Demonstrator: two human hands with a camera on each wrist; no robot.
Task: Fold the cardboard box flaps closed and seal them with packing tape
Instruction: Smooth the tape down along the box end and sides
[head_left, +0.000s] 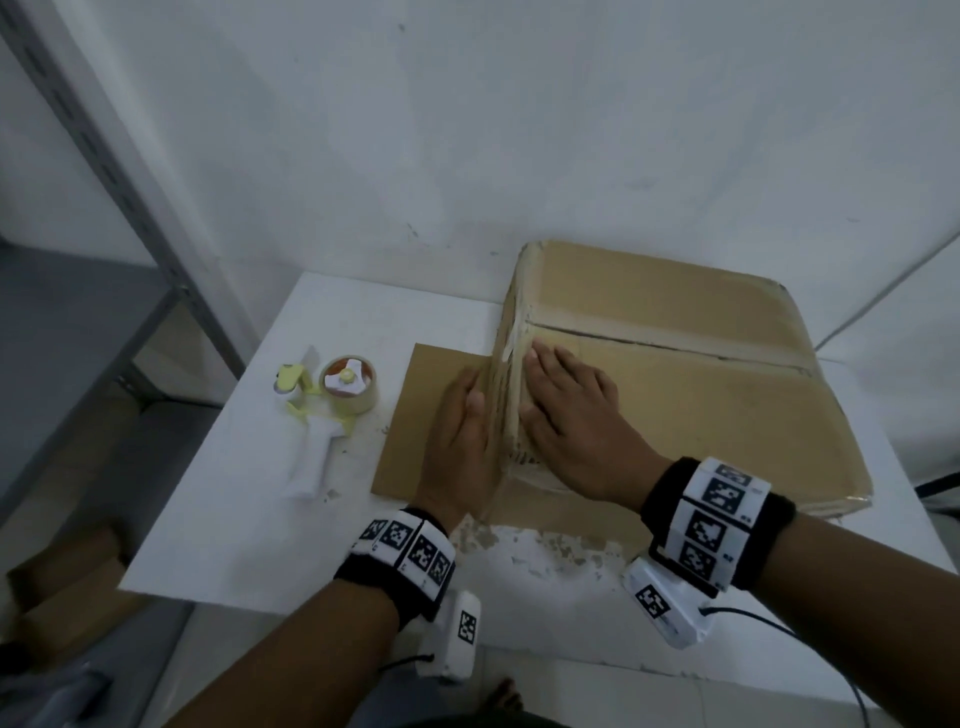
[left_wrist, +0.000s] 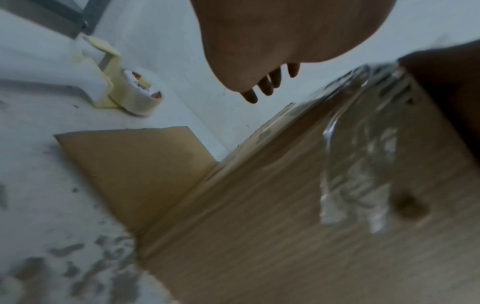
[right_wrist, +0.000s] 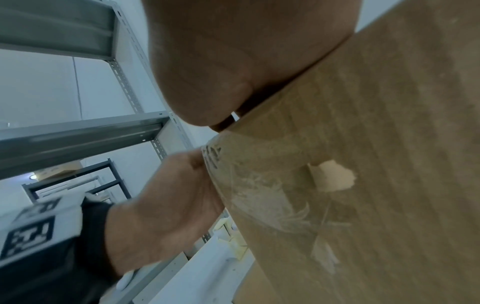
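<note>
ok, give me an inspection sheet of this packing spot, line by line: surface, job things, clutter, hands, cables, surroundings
Surface: white table, paint chipped along the near edge.
Job's things: cardboard box with top flaps folded down, seam showing across the top, clear tape on its left side; tape dispenser lying on the table left of the box.
Clutter: flat cardboard sheet under the box's left side.
Hands: left hand flat against the box's left side; right hand flat on the top near the left edge.
Cables: dark cable from the right wrist camera.
Surroundings: white wall; grey metal shelving on the left.
</note>
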